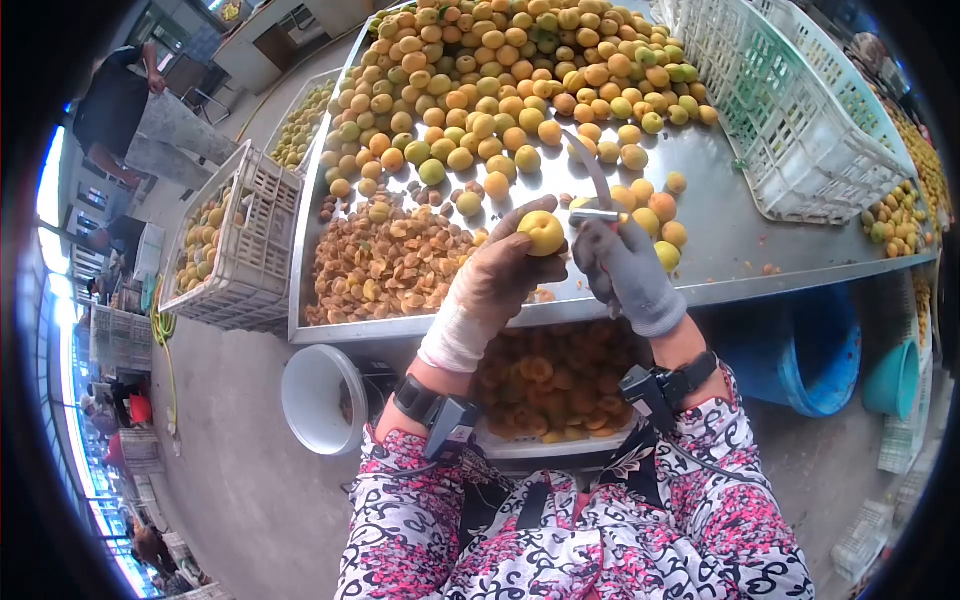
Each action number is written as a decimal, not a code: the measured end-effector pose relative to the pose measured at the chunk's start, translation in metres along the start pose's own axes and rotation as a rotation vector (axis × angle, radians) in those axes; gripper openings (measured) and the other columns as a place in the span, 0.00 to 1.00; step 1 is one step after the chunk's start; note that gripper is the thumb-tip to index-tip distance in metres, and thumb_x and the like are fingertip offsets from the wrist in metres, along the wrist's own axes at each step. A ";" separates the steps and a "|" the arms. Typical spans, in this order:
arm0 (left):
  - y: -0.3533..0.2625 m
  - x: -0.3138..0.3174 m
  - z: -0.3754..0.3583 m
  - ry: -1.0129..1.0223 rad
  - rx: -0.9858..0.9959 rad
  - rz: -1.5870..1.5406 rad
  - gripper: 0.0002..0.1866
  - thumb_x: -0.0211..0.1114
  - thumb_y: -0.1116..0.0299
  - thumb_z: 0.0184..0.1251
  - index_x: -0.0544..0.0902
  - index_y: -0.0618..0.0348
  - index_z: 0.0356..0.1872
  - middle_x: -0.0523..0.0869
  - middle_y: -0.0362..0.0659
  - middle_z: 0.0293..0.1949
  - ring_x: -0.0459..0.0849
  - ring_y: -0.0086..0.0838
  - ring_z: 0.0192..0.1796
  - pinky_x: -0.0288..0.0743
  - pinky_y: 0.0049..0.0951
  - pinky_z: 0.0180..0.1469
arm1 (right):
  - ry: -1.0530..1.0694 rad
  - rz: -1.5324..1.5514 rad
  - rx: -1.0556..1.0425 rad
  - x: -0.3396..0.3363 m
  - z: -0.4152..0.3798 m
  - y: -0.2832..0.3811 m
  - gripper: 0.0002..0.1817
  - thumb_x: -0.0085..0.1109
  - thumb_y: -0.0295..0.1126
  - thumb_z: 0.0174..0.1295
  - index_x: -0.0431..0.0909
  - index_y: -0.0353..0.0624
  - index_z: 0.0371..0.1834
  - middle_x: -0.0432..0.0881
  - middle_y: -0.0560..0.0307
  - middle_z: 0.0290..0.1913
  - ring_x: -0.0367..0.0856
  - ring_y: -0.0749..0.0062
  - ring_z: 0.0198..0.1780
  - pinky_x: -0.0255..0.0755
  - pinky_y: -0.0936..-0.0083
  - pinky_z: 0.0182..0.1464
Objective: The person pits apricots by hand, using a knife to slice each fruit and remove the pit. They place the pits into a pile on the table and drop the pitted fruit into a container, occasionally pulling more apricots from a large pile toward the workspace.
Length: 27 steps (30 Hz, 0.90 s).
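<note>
A yellow apricot (541, 233) rests in the gloved fingers of my left hand (497, 275), which are closed around it. My right hand (632, 280), in a grey glove, grips a knife (591, 170) with a curved blade pointing up and away from me. The blade is a little to the right of the apricot and apart from it. Both hands are above the near edge of a metal table (735, 215). Beyond them lies a large heap of whole apricots (500, 70). A pile of brown apricot pits (385, 260) spreads to the left of my left hand.
Below the table edge is a container of halved apricots (555, 385). A white bucket (322, 400) stands left, a blue tub (815, 350) right. White crates (790, 110) sit on the table at right; a crate (245, 240) of apricots is at left. A person (110, 105) stands farther left.
</note>
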State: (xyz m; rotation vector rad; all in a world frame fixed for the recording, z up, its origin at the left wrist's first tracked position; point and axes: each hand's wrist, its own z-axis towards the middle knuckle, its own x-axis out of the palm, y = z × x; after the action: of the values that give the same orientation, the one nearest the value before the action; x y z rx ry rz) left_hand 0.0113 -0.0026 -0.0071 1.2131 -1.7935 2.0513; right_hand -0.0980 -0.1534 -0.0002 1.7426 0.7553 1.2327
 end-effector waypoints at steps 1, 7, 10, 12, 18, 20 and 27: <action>0.000 0.000 0.000 0.015 0.010 -0.036 0.33 0.59 0.58 0.63 0.64 0.64 0.66 0.77 0.44 0.49 0.79 0.30 0.47 0.73 0.31 0.53 | -0.049 -0.043 -0.054 0.005 -0.004 0.000 0.15 0.52 0.41 0.69 0.73 0.41 0.49 0.71 0.68 0.23 0.60 0.92 0.17 0.54 0.95 0.20; -0.003 0.010 -0.006 -0.041 0.036 0.006 0.28 0.56 0.56 0.66 0.69 0.67 0.61 0.78 0.46 0.40 0.78 0.32 0.42 0.71 0.31 0.50 | 0.029 -0.497 -0.386 0.003 -0.009 -0.008 0.15 0.48 0.40 0.72 0.75 0.39 0.46 0.74 0.62 0.24 0.71 0.82 0.24 0.66 0.82 0.27; -0.004 0.006 -0.008 -0.033 -0.006 0.071 0.28 0.56 0.55 0.65 0.70 0.66 0.59 0.79 0.46 0.37 0.78 0.31 0.40 0.71 0.31 0.48 | 0.005 -0.524 -0.365 0.010 -0.011 -0.004 0.16 0.49 0.41 0.71 0.75 0.37 0.44 0.77 0.56 0.26 0.75 0.76 0.29 0.69 0.77 0.32; -0.008 0.009 -0.009 -0.032 -0.053 0.078 0.29 0.57 0.54 0.64 0.69 0.66 0.60 0.78 0.45 0.40 0.78 0.29 0.41 0.72 0.29 0.47 | -0.013 -0.585 -0.287 0.009 -0.009 -0.004 0.16 0.49 0.41 0.71 0.75 0.37 0.43 0.77 0.54 0.27 0.75 0.75 0.29 0.70 0.76 0.32; -0.018 0.014 -0.010 0.004 -0.123 0.135 0.31 0.61 0.58 0.60 0.67 0.65 0.61 0.78 0.46 0.44 0.79 0.31 0.45 0.74 0.31 0.51 | -0.101 -0.611 -0.292 0.008 -0.005 -0.013 0.15 0.50 0.41 0.70 0.75 0.38 0.42 0.80 0.48 0.29 0.80 0.64 0.31 0.72 0.72 0.34; -0.017 0.015 -0.009 -0.049 -0.016 0.138 0.31 0.62 0.61 0.59 0.67 0.65 0.61 0.79 0.47 0.44 0.80 0.33 0.47 0.74 0.31 0.54 | -0.148 -0.638 -0.334 0.010 -0.004 -0.012 0.15 0.50 0.41 0.70 0.75 0.38 0.42 0.81 0.47 0.29 0.82 0.61 0.32 0.72 0.71 0.35; -0.010 -0.014 0.007 -0.039 0.037 -0.196 0.28 0.61 0.72 0.56 0.68 0.66 0.60 0.77 0.48 0.48 0.78 0.37 0.53 0.69 0.35 0.60 | -0.087 -0.756 -0.300 0.023 -0.007 -0.021 0.14 0.50 0.42 0.69 0.72 0.42 0.46 0.82 0.44 0.32 0.82 0.48 0.37 0.73 0.64 0.35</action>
State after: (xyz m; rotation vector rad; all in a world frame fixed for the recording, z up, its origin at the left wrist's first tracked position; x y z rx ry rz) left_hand 0.0299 -0.0008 -0.0089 1.3875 -1.5876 1.9725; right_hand -0.0970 -0.1226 -0.0075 1.0917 0.9933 0.6967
